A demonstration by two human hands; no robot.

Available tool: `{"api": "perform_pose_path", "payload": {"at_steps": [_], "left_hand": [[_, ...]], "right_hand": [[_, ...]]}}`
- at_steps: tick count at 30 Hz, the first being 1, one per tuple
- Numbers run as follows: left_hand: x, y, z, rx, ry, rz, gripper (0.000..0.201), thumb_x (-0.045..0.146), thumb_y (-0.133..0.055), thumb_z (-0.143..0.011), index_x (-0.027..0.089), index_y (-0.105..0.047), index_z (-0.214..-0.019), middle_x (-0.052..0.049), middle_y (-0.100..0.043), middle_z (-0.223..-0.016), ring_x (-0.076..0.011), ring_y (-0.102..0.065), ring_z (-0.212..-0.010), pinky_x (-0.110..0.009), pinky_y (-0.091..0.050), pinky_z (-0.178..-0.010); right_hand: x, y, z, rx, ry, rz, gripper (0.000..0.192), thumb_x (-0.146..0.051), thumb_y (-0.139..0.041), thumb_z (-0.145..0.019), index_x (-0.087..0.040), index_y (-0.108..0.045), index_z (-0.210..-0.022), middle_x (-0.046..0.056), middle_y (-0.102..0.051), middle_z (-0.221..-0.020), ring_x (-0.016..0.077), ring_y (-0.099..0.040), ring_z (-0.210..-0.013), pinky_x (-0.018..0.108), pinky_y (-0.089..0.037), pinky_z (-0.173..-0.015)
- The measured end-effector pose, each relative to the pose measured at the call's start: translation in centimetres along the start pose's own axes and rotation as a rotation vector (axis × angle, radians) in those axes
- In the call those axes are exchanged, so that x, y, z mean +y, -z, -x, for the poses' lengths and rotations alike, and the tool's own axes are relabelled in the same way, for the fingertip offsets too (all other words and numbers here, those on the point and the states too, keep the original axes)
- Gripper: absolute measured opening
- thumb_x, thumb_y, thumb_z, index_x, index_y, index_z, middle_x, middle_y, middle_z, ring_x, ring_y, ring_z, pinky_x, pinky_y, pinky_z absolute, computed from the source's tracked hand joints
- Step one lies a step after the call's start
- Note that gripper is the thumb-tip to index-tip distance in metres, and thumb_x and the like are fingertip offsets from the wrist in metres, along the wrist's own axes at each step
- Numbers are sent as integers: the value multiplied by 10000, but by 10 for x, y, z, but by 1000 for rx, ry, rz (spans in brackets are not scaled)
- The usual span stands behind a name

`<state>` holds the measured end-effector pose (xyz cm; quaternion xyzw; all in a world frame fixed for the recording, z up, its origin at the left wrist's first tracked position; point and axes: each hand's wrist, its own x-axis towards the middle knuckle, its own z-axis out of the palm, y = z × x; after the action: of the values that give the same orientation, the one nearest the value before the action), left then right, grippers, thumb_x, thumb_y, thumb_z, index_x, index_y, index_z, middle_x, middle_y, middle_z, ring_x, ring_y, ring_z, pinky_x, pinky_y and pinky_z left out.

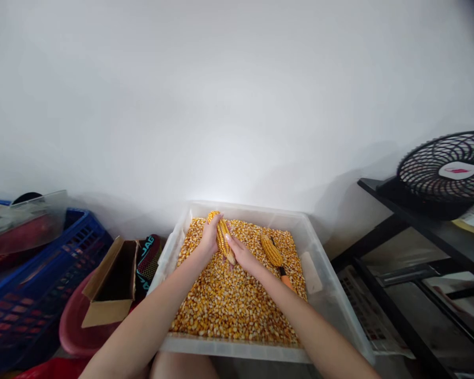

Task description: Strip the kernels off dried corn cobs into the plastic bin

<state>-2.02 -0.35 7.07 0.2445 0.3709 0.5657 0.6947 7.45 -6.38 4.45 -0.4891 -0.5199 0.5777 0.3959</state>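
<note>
1. The clear plastic tub (pixel 319 247) was the biggest thing before the person, a shallow rectangular bin with cloudy, slightly flexible walls, filled nearly edge to edge with loose kernels (pixel 229 305): small, hard, glossy, amber to pale yellow.
2. At three o'clock from the tub stood a dark shelf (pixel 418 221) carrying a black wire-grilled fan (pixel 450 171); at nine o'clock sat a blue lattice crate (pixel 35 284) and an open cardboard box (pixel 110 279), matte and creased.
3. The corn cob (pixel 223 239) was held just above the kernel bed, toward the tub's twelve o'clock end, tilted with its upper tip away from the person. It looked dry, ridged and tapered.
4. The left hand (pixel 209 239) was wrapped around the cob's upper part, fingers closed on it; the right hand (pixel 240 255) gripped its lower end, thumb pressed along the rows.
5. To my eye, shelling would go best by twisting the hands in opposite directions and pushing with the thumb along a row, keeping the cob low so kernels dropped inside the tub.
6. A second cob (pixel 271 251) lay on the kernels at two o'clock from the hands, beside an orange-handled tool (pixel 286 280), partly buried.
</note>
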Motion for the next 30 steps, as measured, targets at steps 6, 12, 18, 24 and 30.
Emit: {"api": "perform_pose_path", "payload": {"at_steps": [6, 12, 18, 24, 30], "left_hand": [[4, -4, 6, -104, -46, -94, 281, 376, -647, -626, 159, -520, -751, 11, -567, -553, -117, -549, -472, -220, -433, -452], [10, -3, 6, -130, 64, -159, 307, 447, -595, -654, 156, -526, -727, -12, -574, -534, -121, -520, -407, -228, -391, -380], [15, 1, 4, -177, 173, -188, 318, 470, -580, -661, 160, -566, -730, -12, -546, -466, -134, -515, -395, -237, -390, -364], [12, 1, 1, -201, 161, -80, 386, 531, -537, -692, 148, -578, -715, -31, -579, -527, -147, -566, -484, -258, -462, -470], [4, -7, 7, -231, 87, -108, 359, 499, -572, -675, 143, -593, -715, -22, -589, -560, -154, -580, -584, -261, -464, -597]], "right_hand": [[-3, -7, 0, 54, 9, -145, 465, -551, -442, -783, -267, -446, -1151, 44, -592, -863, 148, -565, -547, 264, -451, -369], [-5, 0, 3, -84, 98, -63, 414, -431, -585, -729, -229, -463, -1070, 25, -570, -839, 168, -580, -693, 254, -485, -443], [-8, 3, 9, -191, 134, -14, 391, -427, -501, -791, -220, -444, -1117, 31, -589, -871, 151, -592, -651, 285, -503, -523], [-9, 9, 5, -82, 164, 70, 378, -447, -531, -767, -209, -527, -1061, 38, -619, -905, 169, -596, -757, 279, -486, -615], [-18, 12, 0, 163, 127, -74, 434, -515, -466, -778, -249, -463, -1120, 38, -577, -1102, 192, -579, -917, 296, -492, -653]]}}
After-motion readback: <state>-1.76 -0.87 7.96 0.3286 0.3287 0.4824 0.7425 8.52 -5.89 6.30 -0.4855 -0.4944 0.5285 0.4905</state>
